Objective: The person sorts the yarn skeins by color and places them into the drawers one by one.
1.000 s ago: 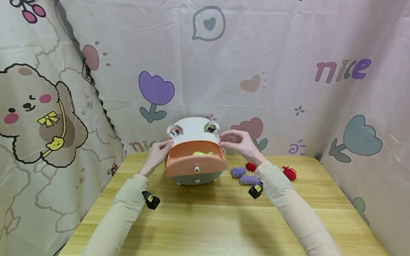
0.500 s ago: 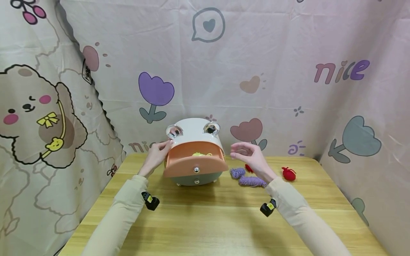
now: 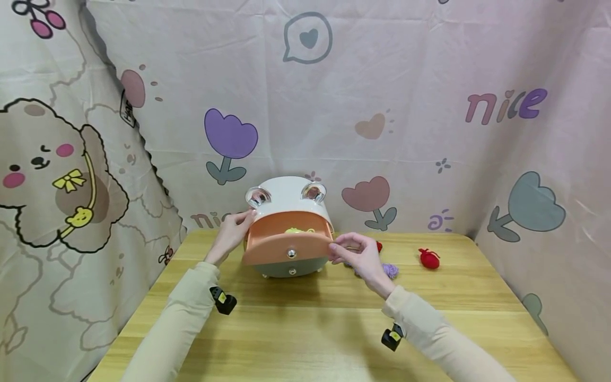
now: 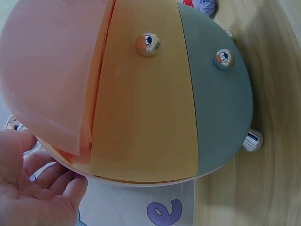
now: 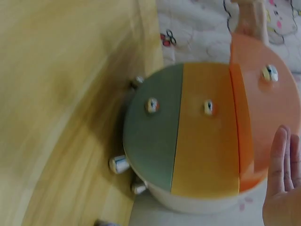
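Note:
A small frog-faced drawer box (image 3: pixel 290 190), with a white top and shiny ring-like eyes, stands on the table. Its peach top drawer (image 3: pixel 269 249) is pulled out and holds something yellow-green (image 3: pixel 295 231). The yellow middle drawer (image 4: pixel 143 108) and grey-green bottom drawer (image 4: pixel 218 103) are pushed in, each with a round silver knob. My left hand (image 3: pixel 234 232) holds the box's left side, thumb near the front rim and fingers along the shell. My right hand (image 3: pixel 358 258) is at the right end of the top drawer's front, fingertips at its edge; firm contact is unclear.
Purple yarn (image 3: pixel 390 270) lies behind my right hand, partly hidden, with a bit of red yarn (image 3: pixel 379 246) beside it. A red yarn bundle (image 3: pixel 429 259) sits farther right on the wooden table (image 3: pixel 305 339). Patterned cloth (image 3: pixel 420 69) hangs behind and at both sides.
My right hand left the box's upper right side, swung out to the right, then came down and in to the top drawer's right end. My left hand stayed at the left side.

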{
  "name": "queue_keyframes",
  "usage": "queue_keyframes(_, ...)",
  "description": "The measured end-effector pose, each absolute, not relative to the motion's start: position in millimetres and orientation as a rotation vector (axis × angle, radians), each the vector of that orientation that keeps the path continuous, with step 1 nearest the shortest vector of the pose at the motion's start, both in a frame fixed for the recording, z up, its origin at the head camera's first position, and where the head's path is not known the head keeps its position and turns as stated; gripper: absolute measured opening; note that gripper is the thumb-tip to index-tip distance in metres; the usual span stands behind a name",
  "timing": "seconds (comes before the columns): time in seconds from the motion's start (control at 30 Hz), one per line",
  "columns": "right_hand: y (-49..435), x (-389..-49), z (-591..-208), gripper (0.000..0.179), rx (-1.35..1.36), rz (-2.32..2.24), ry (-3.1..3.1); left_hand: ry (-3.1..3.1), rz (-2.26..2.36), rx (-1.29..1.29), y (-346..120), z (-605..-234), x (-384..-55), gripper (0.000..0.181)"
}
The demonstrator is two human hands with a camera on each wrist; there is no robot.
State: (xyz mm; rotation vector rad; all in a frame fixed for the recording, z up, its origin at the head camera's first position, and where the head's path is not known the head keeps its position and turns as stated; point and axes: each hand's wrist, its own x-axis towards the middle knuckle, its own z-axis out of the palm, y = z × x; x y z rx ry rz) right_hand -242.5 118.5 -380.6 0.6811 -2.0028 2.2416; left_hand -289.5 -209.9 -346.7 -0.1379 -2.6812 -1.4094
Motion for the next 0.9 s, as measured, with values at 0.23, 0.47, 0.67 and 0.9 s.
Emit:
queue_keyframes(0.23,98.5,-233.8,-381.4,0.025,0.671,2.217,-2.044,-2.675,-1.411,-0.139,-210.1,-346.2,-289.2,0.061)
queue_keyframes(0.47,74.6,-227.3,-387.5,0.021,0.655,2.155,-2.036,-2.673,-1.408,-0.141,-210.0,-345.9,-289.8,0.06)
queue_keyframes(0.67,57.0,-224.6,-390.5,0.021,0.625,2.115,-2.043,-2.672,-1.424,-0.142,-209.2,-345.2,-288.5,0.059)
queue_keyframes(0.9,43.2,-223.4,-392.5,0.019,0.52,1.975,-2.108,-2.661,-1.403,-0.145,-206.9,-343.6,-286.2,0.057)
